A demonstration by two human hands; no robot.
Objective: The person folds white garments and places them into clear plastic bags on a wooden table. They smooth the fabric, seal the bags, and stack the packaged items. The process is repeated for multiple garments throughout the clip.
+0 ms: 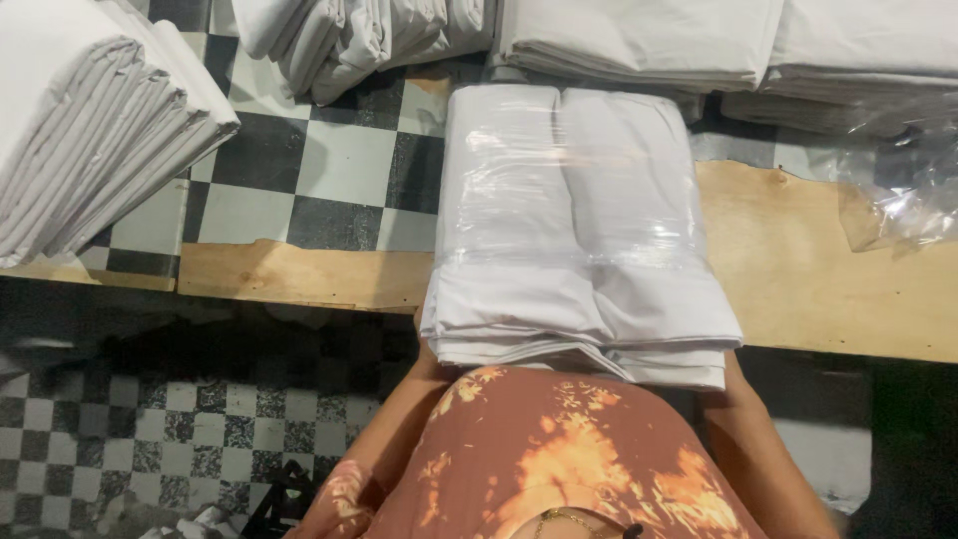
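A long wooden table (828,289), partly covered with a black-and-white checked sheet (339,170), fills most of the view. Stacks of folded white cloth sit along its far edge: a tall pile (90,130) at the far left corner, looser folded pieces (349,40) behind the middle, and flat stacks (639,40) toward the far right.

At the near edge, a bundle of folded white cloth (579,240) lies partly over the table, its near end overhanging toward the person. A clear plastic bag (569,190) covers the far half of the bundle; the near half is bare, so the bagging looks about halfway done, with the open end not yet closed.

Both forearms run up under the near end of the bundle, left (399,419) and right (748,439). The hands themselves are hidden beneath the cloth, so I cannot tell whether they grip it or only support it from below.

More crumpled clear plastic (908,200) lies at the right edge of the table.
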